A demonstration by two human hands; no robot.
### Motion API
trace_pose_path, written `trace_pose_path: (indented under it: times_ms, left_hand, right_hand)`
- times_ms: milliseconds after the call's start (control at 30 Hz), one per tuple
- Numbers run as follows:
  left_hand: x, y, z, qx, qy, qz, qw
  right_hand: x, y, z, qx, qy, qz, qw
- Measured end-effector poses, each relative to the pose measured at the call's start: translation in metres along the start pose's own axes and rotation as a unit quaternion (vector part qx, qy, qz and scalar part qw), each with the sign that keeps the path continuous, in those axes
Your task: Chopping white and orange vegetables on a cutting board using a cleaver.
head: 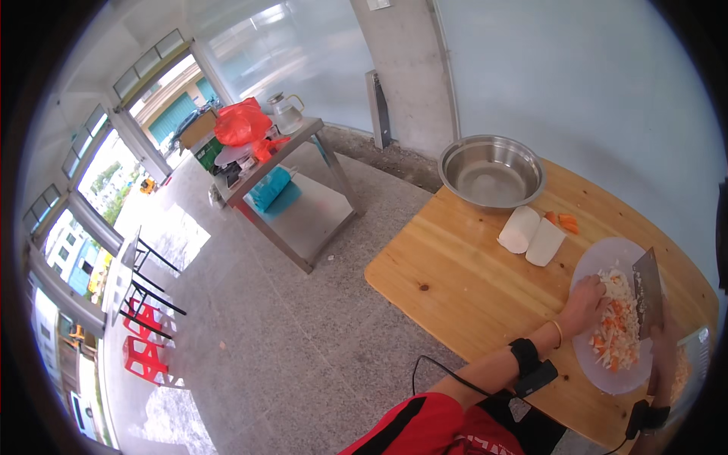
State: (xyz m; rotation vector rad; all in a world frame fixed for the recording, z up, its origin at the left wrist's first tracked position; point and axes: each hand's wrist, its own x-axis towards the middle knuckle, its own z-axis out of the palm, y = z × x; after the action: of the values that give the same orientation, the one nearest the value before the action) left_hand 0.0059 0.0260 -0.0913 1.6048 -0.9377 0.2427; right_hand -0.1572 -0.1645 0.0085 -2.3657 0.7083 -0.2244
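A translucent white cutting board [588,352] lies on the wooden table [443,273], with a heap of chopped white and orange vegetable [619,324] on it. My left hand [583,304] rests at the left side of the heap, fingers bent against the pieces; whether it grips any cannot be told. My right hand [662,352] holds a cleaver [648,290] by its handle end, the blade standing along the heap's right side with bits stuck to it. Two peeled white radish pieces [518,229] and several orange carrot pieces [567,223] lie beyond the board.
A steel basin [492,173] stands at the table's far corner. Beside my right hand, a clear container [691,364] holds shredded vegetable. Across the floor, a metal table [327,128] bears a glass jug [287,114] and red plastic bags [242,122]. Cables hang from both wrists.
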Motion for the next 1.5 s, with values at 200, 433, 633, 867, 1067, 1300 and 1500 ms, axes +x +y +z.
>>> trace_pose_path:
  times_ms: [200, 433, 633, 867, 1067, 1300, 1500]
  left_hand:
    - [0.012, 0.007, 0.026, 0.012, -0.015, 0.047, 0.999]
    - [0.014, -0.003, -0.014, 0.017, -0.058, 0.007, 0.998]
    - [0.012, -0.002, 0.000, -0.007, -0.058, -0.003, 0.998]
    - [0.010, -0.006, -0.009, 0.005, -0.087, 0.000, 0.996]
    - [0.012, -0.006, -0.009, 0.013, -0.087, -0.003, 0.996]
    - [0.014, -0.001, -0.010, 0.007, -0.098, -0.034, 0.995]
    - [0.014, -0.005, -0.009, -0.015, -0.086, -0.042, 0.995]
  right_hand:
    - [-0.012, 0.023, -0.020, 0.006, 0.081, -0.089, 0.993]
    - [-0.001, -0.028, 0.001, -0.115, 0.056, -0.104, 0.986]
    - [-0.025, -0.031, -0.013, -0.087, 0.084, -0.061, 0.991]
    - [-0.024, -0.021, -0.007, -0.066, 0.105, -0.104, 0.987]
    - [-0.021, -0.016, -0.012, -0.083, 0.093, -0.055, 0.991]
    - [-0.025, -0.011, -0.016, -0.042, 0.106, -0.051, 0.992]
    - [-0.025, 0.000, -0.004, -0.075, 0.108, -0.064, 0.989]
